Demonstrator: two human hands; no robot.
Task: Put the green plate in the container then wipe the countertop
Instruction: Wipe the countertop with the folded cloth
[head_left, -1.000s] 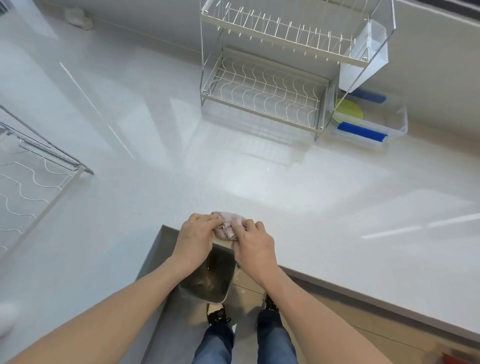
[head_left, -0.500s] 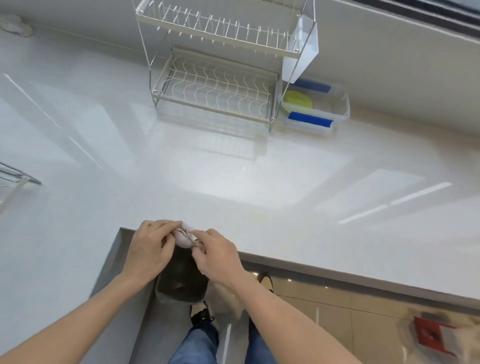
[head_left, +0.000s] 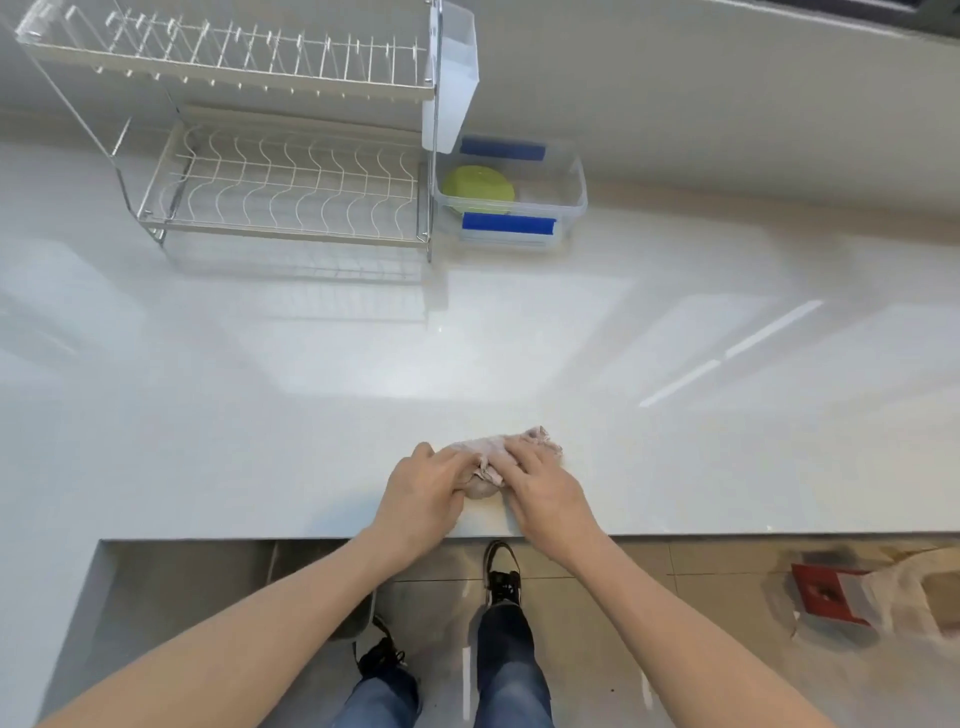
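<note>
Head view: we work at the frame's lower centre.
Left hand (head_left: 423, 492): curled, gripping the cloth (head_left: 480, 451).
Right hand (head_left: 546, 491): fingers fairly straight, pressing the cloth onto the countertop (head_left: 311, 415).

Plate (head_left: 480, 188) in container (head_left: 575, 200), right of rack (head_left: 291, 182), perhaps touching it; cloth (head_left: 483, 452) near countertop's (head_left: 260, 415) front edge.

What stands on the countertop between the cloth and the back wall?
Nothing visible close to the cloth, gripped by the left hand, pressed by the right hand. Far back stand the dish rack and the container holding the green plate.
</note>
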